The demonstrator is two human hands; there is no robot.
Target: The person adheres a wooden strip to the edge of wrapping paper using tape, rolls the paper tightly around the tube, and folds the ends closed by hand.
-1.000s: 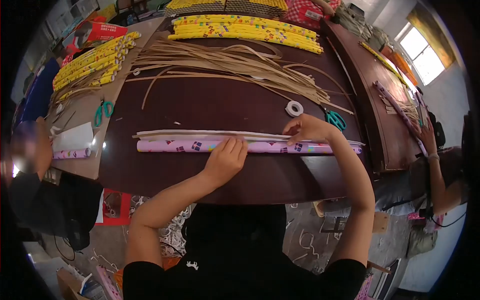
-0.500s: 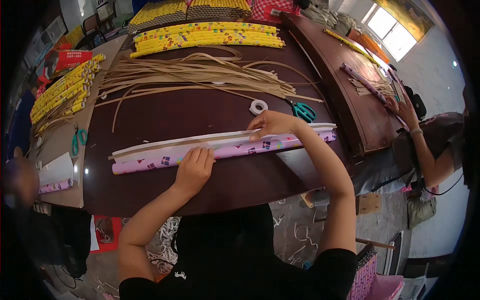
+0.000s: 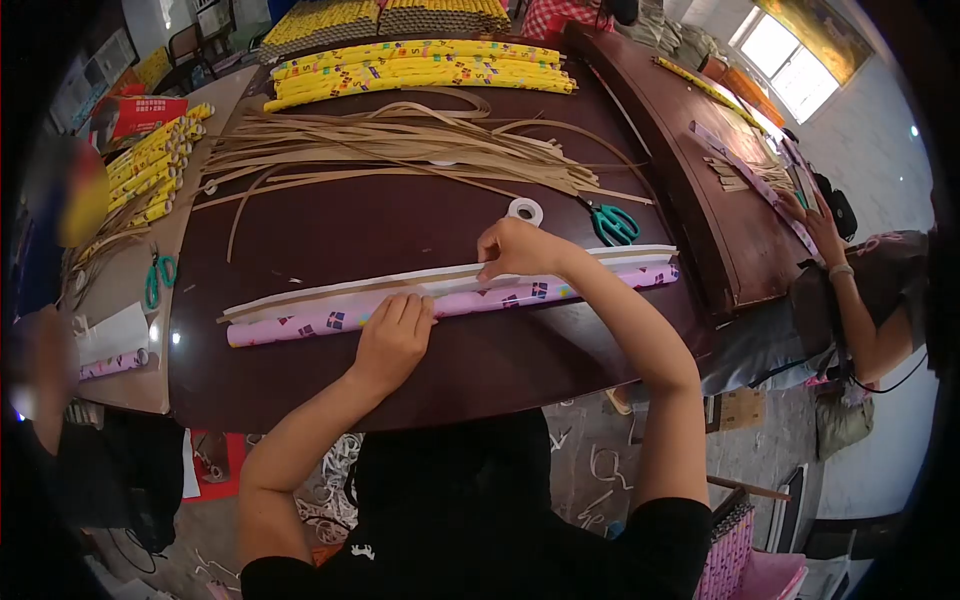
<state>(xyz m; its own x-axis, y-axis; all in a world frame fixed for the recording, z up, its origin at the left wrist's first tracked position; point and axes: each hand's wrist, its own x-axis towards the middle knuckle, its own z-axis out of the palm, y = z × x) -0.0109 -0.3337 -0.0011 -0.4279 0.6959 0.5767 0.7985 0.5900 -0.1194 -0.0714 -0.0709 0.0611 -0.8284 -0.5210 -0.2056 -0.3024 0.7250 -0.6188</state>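
Note:
A pink patterned roll of wrapping paper (image 3: 530,292) lies across the dark table in front of me. Along its far side runs a loose white flap with a narrow brown strip (image 3: 300,305) on it. My left hand (image 3: 397,330) rests on the roll left of its middle, fingers laid over the paper. Farther right, my right hand (image 3: 520,247) is closed in a pinch at the flap's edge; what is between its fingertips is hidden. Just beyond it sit a white roll of tape (image 3: 525,211) and green-handled scissors (image 3: 613,226).
Long brown paper strips (image 3: 400,150) are heaped across the table, with yellow patterned rolls (image 3: 420,75) behind. Another person's hand (image 3: 822,235) works at the right-hand table (image 3: 690,170). At left are more yellow rolls (image 3: 150,170) and a second pair of scissors (image 3: 158,278).
My right hand has shifted slightly left along the flap, and its fingers have drawn closer together. The left hand stays on the roll.

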